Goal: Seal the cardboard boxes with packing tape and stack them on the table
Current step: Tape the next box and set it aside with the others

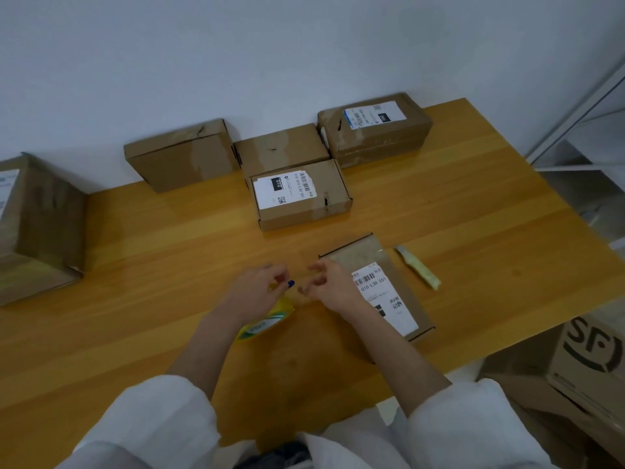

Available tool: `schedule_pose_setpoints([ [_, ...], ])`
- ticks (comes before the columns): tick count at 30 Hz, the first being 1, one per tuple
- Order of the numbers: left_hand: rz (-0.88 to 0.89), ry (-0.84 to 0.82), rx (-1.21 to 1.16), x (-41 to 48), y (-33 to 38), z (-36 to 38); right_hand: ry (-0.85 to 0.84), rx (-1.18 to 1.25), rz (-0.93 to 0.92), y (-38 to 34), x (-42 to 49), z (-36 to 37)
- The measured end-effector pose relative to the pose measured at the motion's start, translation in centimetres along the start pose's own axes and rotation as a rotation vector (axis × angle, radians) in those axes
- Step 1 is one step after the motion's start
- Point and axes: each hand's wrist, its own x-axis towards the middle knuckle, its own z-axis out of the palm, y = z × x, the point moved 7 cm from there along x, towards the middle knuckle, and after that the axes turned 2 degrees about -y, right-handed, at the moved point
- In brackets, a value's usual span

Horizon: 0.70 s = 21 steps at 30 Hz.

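A flat cardboard box point(358, 257) with a white shipping label lies on the wooden table point(169, 265), just right of my hands. My left hand point(258, 291) grips a yellow-green roll of clear packing tape point(263, 324), held just above the table. My right hand point(326, 286) is level with it over the box's left edge, fingers curled and pinching what looks like the clear tape's free end. The tape itself is almost invisible between the two hands. Several more cardboard boxes wait at the back.
Along the wall stand a plain box point(182, 154), a small box point(280, 148), a labelled box point(297, 198) in front of it and another labelled box point(372, 130). A large box point(37, 225) sits far left. A pale-handled knife point(419, 269) lies right of the flat box. An SF carton point(581, 360) stands off the table's right edge.
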Motion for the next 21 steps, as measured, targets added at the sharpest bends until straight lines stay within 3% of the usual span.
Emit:
schedule_pose_setpoints([
  [3,0.026,-0.083,0.187,-1.2,-0.2,0.1,-0.076,0.029,0.021,-0.4,-0.3,1.5],
  [7,-0.151,-0.102,0.39,-2.4,-2.5,-0.9,-0.172,0.088,0.088,-1.2,-0.4,5.3],
  [10,-0.241,-0.14,0.486,-3.6,-3.6,-0.4,-0.156,-0.034,0.081,-1.3,0.1,7.3],
  [15,-0.296,-0.087,0.517,-3.8,-3.8,0.1,-0.157,-0.088,0.073,-0.5,0.6,7.8],
  [21,-0.456,-0.11,0.4,-4.8,-5.6,-1.1,-0.238,0.264,0.204,-1.1,-0.1,7.7],
])
